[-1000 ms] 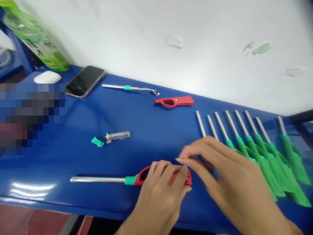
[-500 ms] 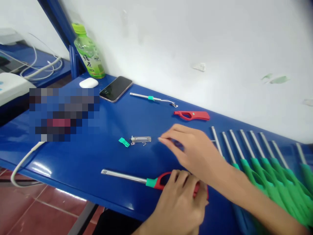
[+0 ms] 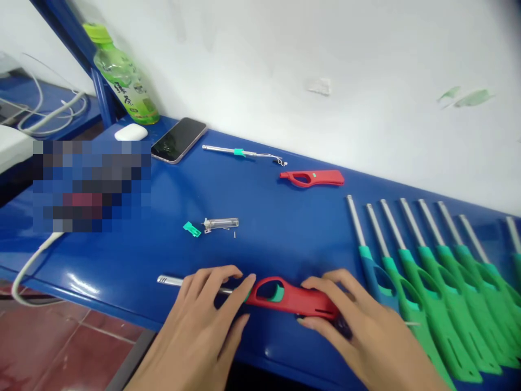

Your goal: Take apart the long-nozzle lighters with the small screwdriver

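Note:
A red lighter (image 3: 293, 298) with a green trigger and a long metal tube lies at the front of the table. My left hand (image 3: 207, 309) is closed round its neck, where tube and red body meet. Its rear end is between the thumb and fingers of my right hand (image 3: 345, 309); something dark and a thin shaft show at that hand, partly hidden by it. Behind them lie a clear fuel tank (image 3: 222, 223), a small green part (image 3: 192, 229) and tiny screws. Farther back are a red half shell (image 3: 313, 177) and a loose metal tube (image 3: 222, 149) with wires.
Several green lighters (image 3: 448, 320) and a blue one (image 3: 380, 279) line the right side. At the back left are a phone (image 3: 179, 140), a white case (image 3: 131, 132) and a green bottle (image 3: 124, 81). A blurred patch covers the left.
My left hand has moved left to the lighter's neck. My right hand has come down and right from above the table to its rear end. The view has shifted slightly.

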`<act>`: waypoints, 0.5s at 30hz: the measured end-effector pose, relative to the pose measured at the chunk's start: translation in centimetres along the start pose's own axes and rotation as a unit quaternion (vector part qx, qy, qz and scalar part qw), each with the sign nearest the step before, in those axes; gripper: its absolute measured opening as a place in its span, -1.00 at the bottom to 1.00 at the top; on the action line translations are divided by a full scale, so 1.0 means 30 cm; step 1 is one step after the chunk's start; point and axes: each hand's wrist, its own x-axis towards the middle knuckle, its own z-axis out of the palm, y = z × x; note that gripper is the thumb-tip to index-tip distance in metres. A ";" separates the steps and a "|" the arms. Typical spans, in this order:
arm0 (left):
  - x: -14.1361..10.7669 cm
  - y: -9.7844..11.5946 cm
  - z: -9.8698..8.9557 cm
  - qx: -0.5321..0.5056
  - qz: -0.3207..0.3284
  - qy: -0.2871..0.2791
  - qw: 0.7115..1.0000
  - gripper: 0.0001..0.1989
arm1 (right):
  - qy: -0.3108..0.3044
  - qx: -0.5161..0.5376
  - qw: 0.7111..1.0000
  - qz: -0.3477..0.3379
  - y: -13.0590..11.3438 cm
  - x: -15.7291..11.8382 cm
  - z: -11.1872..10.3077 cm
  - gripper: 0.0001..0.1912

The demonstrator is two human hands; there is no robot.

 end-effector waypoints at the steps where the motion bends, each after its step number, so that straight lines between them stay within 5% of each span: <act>1: 0.001 -0.009 0.006 0.009 0.022 -0.004 1.000 -0.63 | 0.001 0.005 1.000 -0.005 -0.001 0.002 0.006 -0.47; 10: 0.001 0.017 -0.024 0.048 0.140 -0.033 0.988 -0.49 | 0.012 0.038 0.999 -0.030 0.068 -0.056 -0.068 -0.67; 15: 0.047 0.056 -0.064 -0.044 0.104 -0.027 0.993 -0.60 | 0.082 0.041 0.994 -0.054 0.075 -0.110 -0.061 -0.71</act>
